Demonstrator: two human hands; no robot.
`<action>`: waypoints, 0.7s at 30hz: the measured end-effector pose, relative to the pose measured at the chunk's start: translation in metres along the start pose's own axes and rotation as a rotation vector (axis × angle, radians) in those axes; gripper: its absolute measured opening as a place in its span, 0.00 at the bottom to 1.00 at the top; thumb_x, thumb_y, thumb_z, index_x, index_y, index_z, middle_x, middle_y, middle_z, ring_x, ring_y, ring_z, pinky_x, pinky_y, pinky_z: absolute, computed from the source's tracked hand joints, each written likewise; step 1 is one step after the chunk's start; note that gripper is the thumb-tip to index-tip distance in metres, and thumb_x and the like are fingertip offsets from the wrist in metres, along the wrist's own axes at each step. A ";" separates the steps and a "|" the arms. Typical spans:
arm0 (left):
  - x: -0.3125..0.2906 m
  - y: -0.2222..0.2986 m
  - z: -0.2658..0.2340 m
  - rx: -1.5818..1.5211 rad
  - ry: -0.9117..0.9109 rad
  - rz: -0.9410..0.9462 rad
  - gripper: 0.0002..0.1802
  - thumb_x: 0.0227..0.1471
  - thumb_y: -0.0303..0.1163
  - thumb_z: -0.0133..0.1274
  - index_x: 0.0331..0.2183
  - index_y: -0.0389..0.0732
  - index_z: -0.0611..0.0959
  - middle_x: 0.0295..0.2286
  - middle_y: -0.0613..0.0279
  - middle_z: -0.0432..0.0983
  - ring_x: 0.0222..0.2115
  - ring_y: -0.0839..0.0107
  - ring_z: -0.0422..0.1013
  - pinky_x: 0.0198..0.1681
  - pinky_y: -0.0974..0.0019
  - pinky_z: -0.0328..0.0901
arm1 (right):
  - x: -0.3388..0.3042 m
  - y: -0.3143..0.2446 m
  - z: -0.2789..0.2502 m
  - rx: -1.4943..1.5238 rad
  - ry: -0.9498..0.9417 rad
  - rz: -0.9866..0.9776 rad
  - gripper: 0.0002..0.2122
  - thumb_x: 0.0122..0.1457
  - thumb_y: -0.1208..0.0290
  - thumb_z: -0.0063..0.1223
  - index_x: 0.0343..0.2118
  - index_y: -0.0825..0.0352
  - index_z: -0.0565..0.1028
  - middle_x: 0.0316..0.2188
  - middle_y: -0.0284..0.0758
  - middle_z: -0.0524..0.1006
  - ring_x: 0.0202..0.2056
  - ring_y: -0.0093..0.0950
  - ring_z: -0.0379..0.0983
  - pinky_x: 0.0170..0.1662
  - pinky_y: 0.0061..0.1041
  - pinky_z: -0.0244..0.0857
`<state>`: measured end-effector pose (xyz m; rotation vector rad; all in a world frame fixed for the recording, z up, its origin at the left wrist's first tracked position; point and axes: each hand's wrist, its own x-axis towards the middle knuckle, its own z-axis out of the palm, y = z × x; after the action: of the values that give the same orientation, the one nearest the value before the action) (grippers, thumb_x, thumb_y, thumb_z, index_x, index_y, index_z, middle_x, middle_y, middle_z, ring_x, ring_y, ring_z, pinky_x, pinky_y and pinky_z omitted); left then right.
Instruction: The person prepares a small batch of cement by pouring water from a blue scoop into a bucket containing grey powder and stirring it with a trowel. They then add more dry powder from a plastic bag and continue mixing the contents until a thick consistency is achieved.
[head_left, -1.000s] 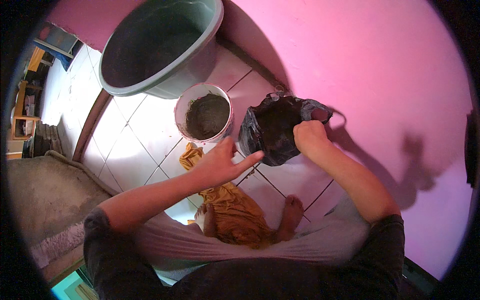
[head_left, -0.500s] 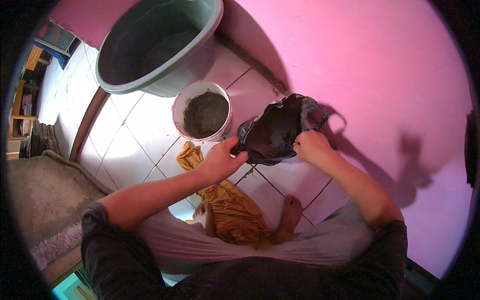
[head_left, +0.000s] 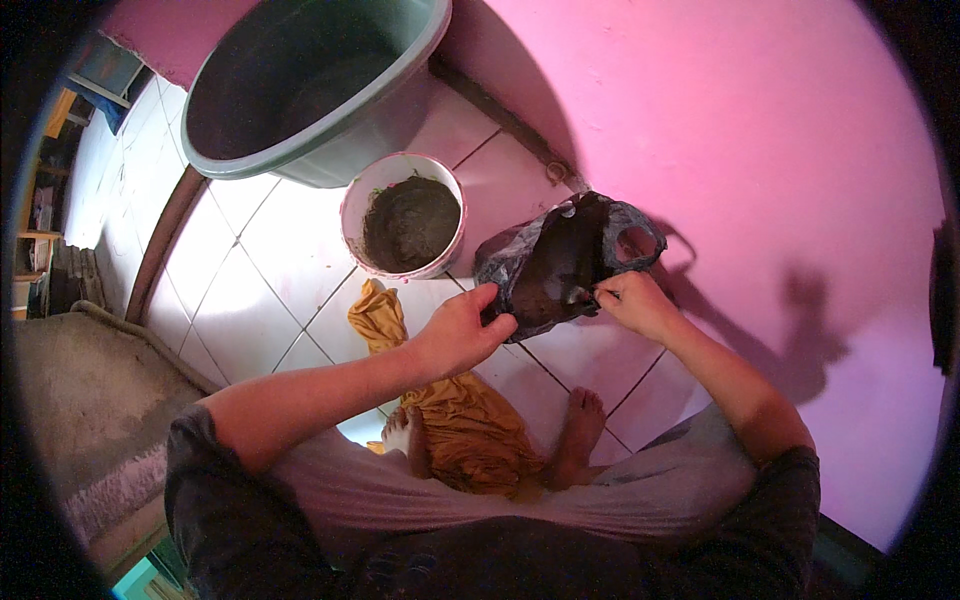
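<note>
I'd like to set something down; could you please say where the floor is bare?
The widest bare patch is the tiles between the brown threshold and white bucket, short of the grey tub. Crowded: around the black bag, with left hand and right hand at its rim, and between the feet, where yellow cloth lies.

Floor: white glare, left. Wall: bright pink, crossed by dark shadows. Tub: interior dim. Shirt: dark, grainy. Fisheye edges bend; corners are black.
</note>
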<state>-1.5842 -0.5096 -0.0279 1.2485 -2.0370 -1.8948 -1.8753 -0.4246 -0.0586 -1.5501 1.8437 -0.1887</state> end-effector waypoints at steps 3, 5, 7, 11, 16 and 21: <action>-0.001 0.000 -0.001 -0.041 0.007 0.007 0.15 0.50 0.38 0.50 0.32 0.33 0.74 0.21 0.55 0.72 0.24 0.68 0.70 0.31 0.62 0.65 | -0.001 0.004 0.003 0.027 -0.042 0.026 0.13 0.57 0.67 0.51 0.39 0.70 0.78 0.28 0.47 0.79 0.29 0.35 0.78 0.36 0.32 0.69; -0.001 0.001 -0.002 -0.048 0.015 0.004 0.15 0.50 0.38 0.50 0.32 0.33 0.74 0.20 0.55 0.72 0.23 0.68 0.69 0.30 0.62 0.65 | -0.002 0.014 0.013 0.065 0.005 0.027 0.12 0.55 0.65 0.53 0.36 0.68 0.79 0.27 0.48 0.78 0.30 0.39 0.78 0.36 0.35 0.70; -0.003 0.008 -0.004 -0.162 -0.014 -0.039 0.19 0.49 0.41 0.51 0.32 0.32 0.73 0.26 0.52 0.74 0.28 0.67 0.70 0.33 0.61 0.65 | -0.001 0.015 0.016 0.107 0.047 0.028 0.12 0.54 0.64 0.54 0.34 0.66 0.81 0.27 0.48 0.78 0.30 0.44 0.77 0.35 0.37 0.70; -0.003 -0.008 0.000 0.112 0.098 0.009 0.28 0.52 0.46 0.55 0.43 0.30 0.72 0.36 0.55 0.73 0.35 0.71 0.68 0.39 0.65 0.66 | 0.000 0.003 0.011 -0.011 -0.024 -0.015 0.12 0.55 0.64 0.53 0.35 0.66 0.80 0.28 0.47 0.78 0.32 0.43 0.77 0.36 0.38 0.70; 0.002 -0.001 -0.005 0.058 0.240 -0.268 0.52 0.42 0.64 0.59 0.47 0.22 0.65 0.42 0.39 0.68 0.43 0.58 0.68 0.46 0.62 0.64 | -0.002 -0.045 0.008 -0.530 -0.204 0.020 0.11 0.57 0.67 0.49 0.37 0.66 0.79 0.31 0.46 0.78 0.35 0.42 0.77 0.41 0.40 0.68; 0.009 -0.031 0.012 -0.183 -0.021 -0.364 0.55 0.44 0.65 0.56 0.54 0.27 0.59 0.50 0.44 0.64 0.50 0.59 0.65 0.51 0.60 0.62 | 0.006 -0.036 0.031 -0.852 0.226 -0.204 0.11 0.58 0.64 0.47 0.31 0.63 0.80 0.28 0.42 0.77 0.40 0.37 0.73 0.49 0.37 0.56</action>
<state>-1.5812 -0.5025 -0.0617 1.6423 -1.6843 -2.1915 -1.8281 -0.4303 -0.0646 -2.3693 2.0629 0.4036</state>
